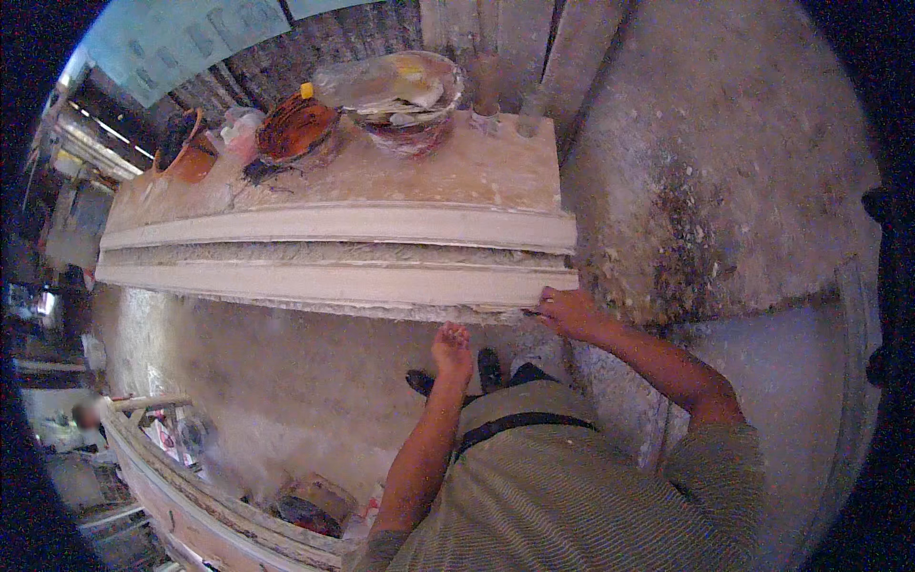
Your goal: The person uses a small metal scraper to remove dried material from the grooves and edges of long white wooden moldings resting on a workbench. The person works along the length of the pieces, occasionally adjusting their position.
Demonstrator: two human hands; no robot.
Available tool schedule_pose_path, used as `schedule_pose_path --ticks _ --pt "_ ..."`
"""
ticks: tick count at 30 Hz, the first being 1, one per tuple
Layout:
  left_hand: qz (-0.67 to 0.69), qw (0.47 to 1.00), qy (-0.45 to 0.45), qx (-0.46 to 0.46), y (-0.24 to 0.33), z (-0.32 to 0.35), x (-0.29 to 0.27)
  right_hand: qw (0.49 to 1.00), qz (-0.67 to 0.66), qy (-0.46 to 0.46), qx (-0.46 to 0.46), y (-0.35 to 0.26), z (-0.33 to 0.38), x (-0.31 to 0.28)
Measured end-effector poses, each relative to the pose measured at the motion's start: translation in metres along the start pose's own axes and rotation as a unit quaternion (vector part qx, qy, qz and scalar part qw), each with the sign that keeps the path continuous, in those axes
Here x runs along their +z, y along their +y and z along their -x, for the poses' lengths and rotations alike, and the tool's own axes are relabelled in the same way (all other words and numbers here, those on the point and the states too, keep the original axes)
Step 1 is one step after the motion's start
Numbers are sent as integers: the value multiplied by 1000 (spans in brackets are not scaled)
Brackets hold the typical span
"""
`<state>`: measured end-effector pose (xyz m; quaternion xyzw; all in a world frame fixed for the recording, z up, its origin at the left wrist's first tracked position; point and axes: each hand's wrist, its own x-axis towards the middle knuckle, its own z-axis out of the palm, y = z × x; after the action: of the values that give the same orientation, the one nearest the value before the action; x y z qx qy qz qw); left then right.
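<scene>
Two long, pale moulding strips lie side by side along the front of a worn wooden table, the far strip (334,225) parted from the near strip (334,281) by a rough grey gap. At the right end of the near strip, my right hand (569,314) is closed against its front edge. A small dark bit shows by its fingertips, too little to name. My left hand (453,347) is just off the ragged front edge, its fingers curled. Whether anything lies inside it is hidden.
Behind the strips, the tabletop (410,186) bears an orange-stained bowl (295,129), a plaster-caked basin with a board on top (405,86), an orange container (193,157) and a clear cup (484,122). A wooden frame (191,486) stands lower left. A person (86,415) is far left.
</scene>
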<state>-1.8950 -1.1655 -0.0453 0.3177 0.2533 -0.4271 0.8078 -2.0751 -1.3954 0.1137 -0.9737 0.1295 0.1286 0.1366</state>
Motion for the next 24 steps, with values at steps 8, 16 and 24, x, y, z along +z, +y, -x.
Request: schedule_pose_path --ticks 8,16,24 --pt "22 998 44 48 7 -5 1 998 28 21 -59 -48 -67 11" --pt "31 994 87 56 23 9 23 952 -278 58 112 -17 -34 23" --pt "36 995 79 52 22 -23 6 944 -317 52 73 -114 -121 44"
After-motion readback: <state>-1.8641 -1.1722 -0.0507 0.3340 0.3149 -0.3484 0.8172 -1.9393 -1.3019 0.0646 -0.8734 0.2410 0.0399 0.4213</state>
